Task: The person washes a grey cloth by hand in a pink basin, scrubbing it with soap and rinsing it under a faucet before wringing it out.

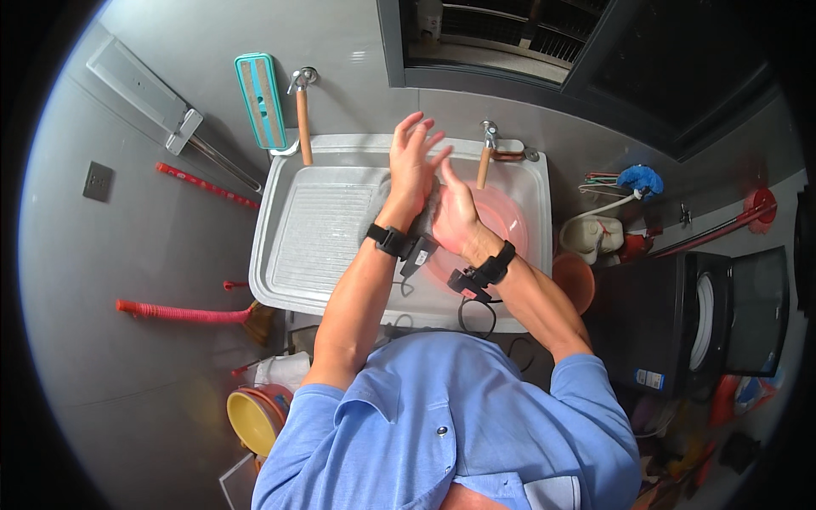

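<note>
My left hand (411, 169) and my right hand (454, 207) are raised close together over a white laundry sink (398, 280). Their fingers are extended and spread, curled around nothing. Grey cloth (426, 220) shows between and behind the hands and wrists, partly hidden by them; whether the palms touch it is unclear. Left of the hands lies the sink's ribbed washboard (322, 223). A pink translucent basin (510, 213) sits in the bowl, partly behind my right hand and wrist. Each wrist wears a black strap with a small box and a cable.
Two wall taps (301, 80) (489, 131) carry tan hoses that hang over the sink. A teal mop pad (261, 102) leans at the back left. A broom (191, 311) and a yellow basin (252, 421) stand left; a black washing machine (656, 319) with its door ajar stands right.
</note>
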Tool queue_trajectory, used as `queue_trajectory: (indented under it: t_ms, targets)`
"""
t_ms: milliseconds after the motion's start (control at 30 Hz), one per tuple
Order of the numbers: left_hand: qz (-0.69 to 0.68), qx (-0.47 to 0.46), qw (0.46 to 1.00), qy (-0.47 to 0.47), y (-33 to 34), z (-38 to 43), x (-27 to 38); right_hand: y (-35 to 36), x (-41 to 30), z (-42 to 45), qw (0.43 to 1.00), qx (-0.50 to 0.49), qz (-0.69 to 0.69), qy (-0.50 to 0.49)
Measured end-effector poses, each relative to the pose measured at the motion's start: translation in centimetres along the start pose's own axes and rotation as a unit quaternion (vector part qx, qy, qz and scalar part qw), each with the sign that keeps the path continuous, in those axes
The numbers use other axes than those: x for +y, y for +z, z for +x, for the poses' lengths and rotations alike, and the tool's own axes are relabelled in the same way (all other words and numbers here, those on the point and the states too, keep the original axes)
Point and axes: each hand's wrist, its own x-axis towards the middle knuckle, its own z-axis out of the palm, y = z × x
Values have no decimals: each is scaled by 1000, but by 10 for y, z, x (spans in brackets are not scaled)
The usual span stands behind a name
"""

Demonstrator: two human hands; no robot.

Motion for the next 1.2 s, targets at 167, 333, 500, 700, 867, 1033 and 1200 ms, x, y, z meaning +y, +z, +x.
queue_trajectory:
  t_ms: [167,333,500,700,867,1033,1200]
  targets:
    - [607,64,740,283,-34,21,-2,-19,20,-17,907,8,-415,-66]
    - [801,-43,575,159,-52,6,-7,7,7,-50,704,-29,-636,-315]
    - [628,-251,660,327,-80,-22,-47,-18,18,-11,530,-43,-732,-426]
    - [854,-445,237,127,-6,-62,-27,-90,-43,21,570,188,-751,-275]
    - [847,-334,352,217,-68,-56,-41,-47,-9,-12,723,54,-600,-338]
    - [858,-389,274,191,-78,-69,-57,-60,42,-15,600,20,-672,-435]
    - [845,-428,321,-9,-17,-78,-23,-84,27,-5,614,108,-669,-405]
